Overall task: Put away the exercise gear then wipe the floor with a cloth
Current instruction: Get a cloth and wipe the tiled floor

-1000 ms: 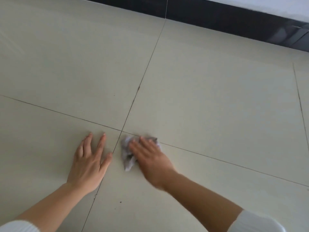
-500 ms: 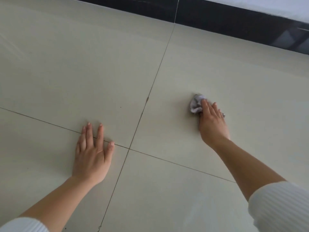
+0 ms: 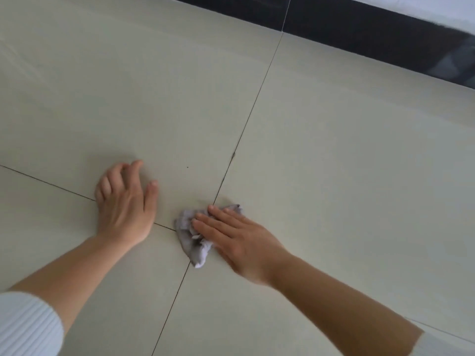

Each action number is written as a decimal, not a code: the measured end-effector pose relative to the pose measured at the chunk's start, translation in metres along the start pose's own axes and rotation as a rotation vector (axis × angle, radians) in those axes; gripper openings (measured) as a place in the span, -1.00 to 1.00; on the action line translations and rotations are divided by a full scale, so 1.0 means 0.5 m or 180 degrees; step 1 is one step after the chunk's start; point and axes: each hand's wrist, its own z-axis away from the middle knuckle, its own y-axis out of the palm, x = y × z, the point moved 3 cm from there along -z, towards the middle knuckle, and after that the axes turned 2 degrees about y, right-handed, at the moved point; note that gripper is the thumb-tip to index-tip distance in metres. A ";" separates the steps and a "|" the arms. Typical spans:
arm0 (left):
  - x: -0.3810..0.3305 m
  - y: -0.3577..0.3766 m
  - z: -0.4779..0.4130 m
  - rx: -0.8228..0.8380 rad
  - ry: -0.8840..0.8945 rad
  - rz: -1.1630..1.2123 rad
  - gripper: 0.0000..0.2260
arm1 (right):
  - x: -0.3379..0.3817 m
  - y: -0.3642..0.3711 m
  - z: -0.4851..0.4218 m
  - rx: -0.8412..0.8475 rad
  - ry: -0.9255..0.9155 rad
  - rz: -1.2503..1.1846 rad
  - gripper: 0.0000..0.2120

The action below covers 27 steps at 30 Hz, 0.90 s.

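The right hand presses the crumpled cloth with flat fingers while the left hand braces empty and loosely curled on the floor, so even pressure and overlapping strokes would serve best.

Cloth: a small, pale grey-lilac rag, crumpled into an irregular wad with a pointed tail toward the viewer. It lay on the floor, directly over the point where four tiles met, covering the crossing of the dark grout lines. Its right part was hidden beneath the straight fingers of the right hand, which pressed it down; the left edge and near tail were exposed. Floor: large, glossy, cream-coloured tiles separated by thin dark joints, with a small dark speck and a dark mark on the joint beyond the cloth.
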 end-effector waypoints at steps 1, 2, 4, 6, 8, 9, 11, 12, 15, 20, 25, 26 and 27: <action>0.000 0.003 -0.024 -0.0006 0.0047 -0.0006 -0.46 | -0.028 -0.006 -0.001 -0.0007 0.0030 0.0026 -0.51; 0.003 0.008 -0.046 -0.0008 0.0068 0.0005 -0.46 | -0.064 -0.012 -0.004 -0.0080 0.0197 0.0024 -0.51; 0.015 0.015 -0.080 -0.0039 -0.0015 0.0089 -0.47 | -0.148 -0.033 -0.008 -0.0349 0.0824 -0.0021 -0.50; 0.027 0.020 -0.095 -0.0131 -0.0080 0.0174 -0.47 | -0.229 -0.066 -0.011 -0.0670 0.1545 0.0030 -0.56; 0.031 0.021 -0.096 -0.0221 -0.0085 0.0223 -0.50 | -0.300 -0.097 -0.021 -0.0719 0.2280 0.0034 -0.57; 0.031 0.021 -0.096 -0.0249 -0.0097 0.0236 -0.51 | -0.327 -0.107 -0.032 -0.0722 0.2594 0.0015 -0.56; 0.029 0.019 -0.094 -0.0260 -0.0135 0.0208 -0.53 | -0.352 -0.114 -0.067 -0.0790 0.3081 -0.0033 -0.52; 0.027 0.020 -0.094 -0.0251 -0.0153 0.0183 -0.53 | -0.350 -0.110 -0.092 -0.0826 0.3223 -0.0072 -0.50; 0.026 0.019 -0.094 -0.0228 -0.0191 0.0137 -0.54 | -0.285 -0.072 -0.182 -0.0945 0.2852 -0.0178 -0.50; 0.028 0.017 -0.092 -0.0228 -0.0202 0.0126 -0.55 | -0.086 -0.002 -0.242 -0.0769 0.1191 -0.0275 -0.54; 0.030 0.017 -0.095 -0.0246 -0.0181 0.0195 -0.57 | -0.063 0.003 -0.185 0.0031 -0.0250 -0.0050 -0.54; 0.030 0.016 -0.095 -0.0249 -0.0185 0.0191 -0.56 | -0.089 -0.007 -0.173 0.0100 -0.0359 0.0021 -0.54; 0.029 0.016 -0.095 -0.0240 -0.0196 0.0179 -0.56 | -0.121 -0.024 -0.164 0.0070 -0.0296 0.0045 -0.56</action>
